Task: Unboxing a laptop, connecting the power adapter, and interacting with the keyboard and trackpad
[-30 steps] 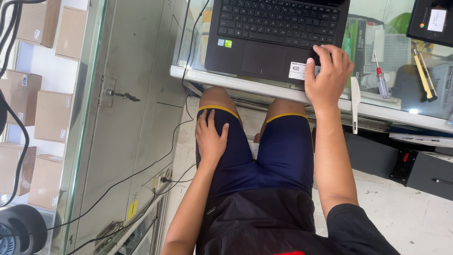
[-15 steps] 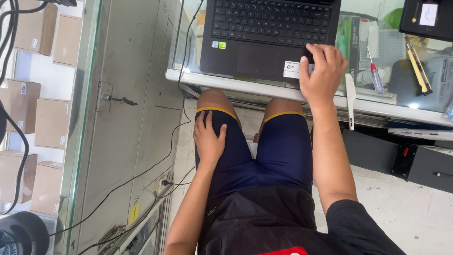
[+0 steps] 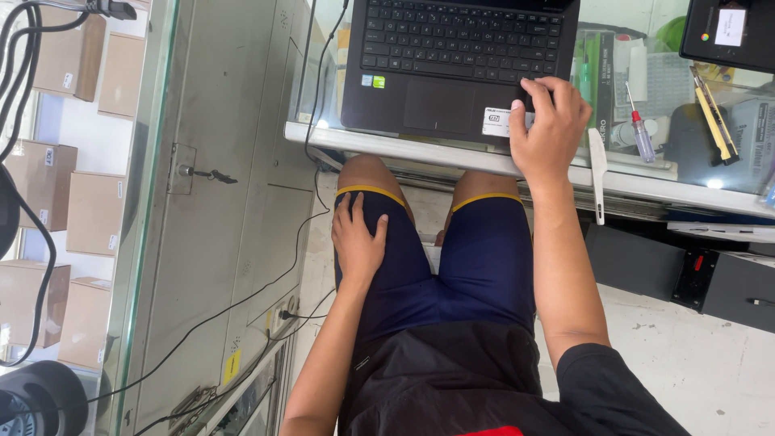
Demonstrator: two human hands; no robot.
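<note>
Head view: right hand point(image 3: 549, 121) on laptop point(image 3: 460, 64) corner.

Glass tabletop point(image 3: 452, 153): white plastic pry tool point(image 3: 597, 173), red-capped small bottle point(image 3: 640, 133), yellow-handled tools point(image 3: 712, 113). Left: stacked cardboard boxes point(image 3: 48, 182), black cables point(image 3: 242, 307), metal cabinet door point(image 3: 234, 161).

It looked like a small electronics repair shop — a glass bench point(image 3: 452, 153) carried a laptop point(image 3: 460, 56) and screwdrivers point(image 3: 639, 129), boxes point(image 3: 48, 186) filled glass shelves, cables point(image 3: 242, 307) trailed down.
</note>
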